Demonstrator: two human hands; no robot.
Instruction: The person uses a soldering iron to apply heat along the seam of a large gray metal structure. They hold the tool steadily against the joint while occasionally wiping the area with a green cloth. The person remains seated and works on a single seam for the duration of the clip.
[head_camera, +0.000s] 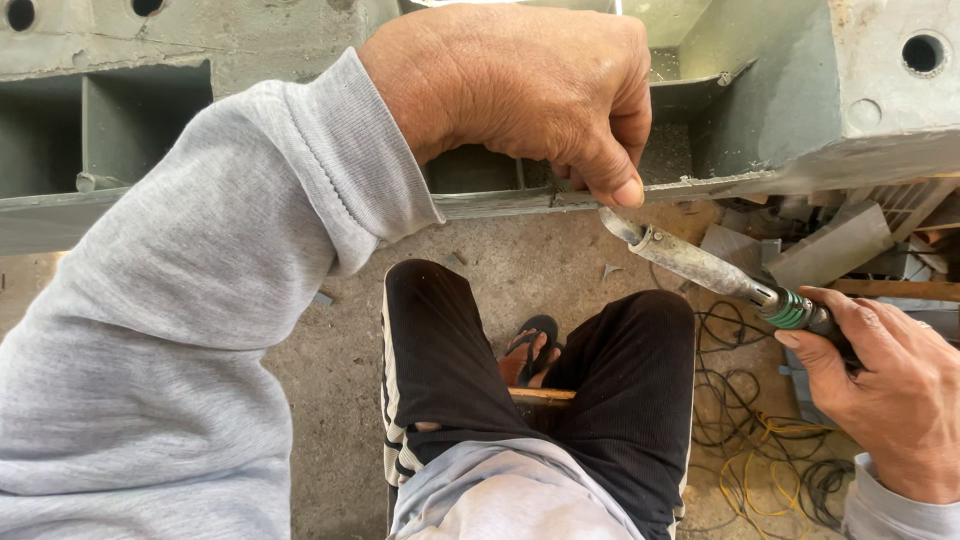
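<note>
My left hand (520, 90) grips the edge of the grey steel frame (760, 110), thumb pressed on its lip. My right hand (890, 390) is closed round the green-collared tool (700, 265), its tip just under that lip. Tangled cables (770, 450) and scrap pieces (830, 245) crowd the concrete floor (520, 255) beside my knees.

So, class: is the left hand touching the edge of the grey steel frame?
Touching. The head view shows the left hand draped over the grey steel frame, its thumb pressed on the front edge with no gap. The right hand holds the welding electrode holder just below.
</note>
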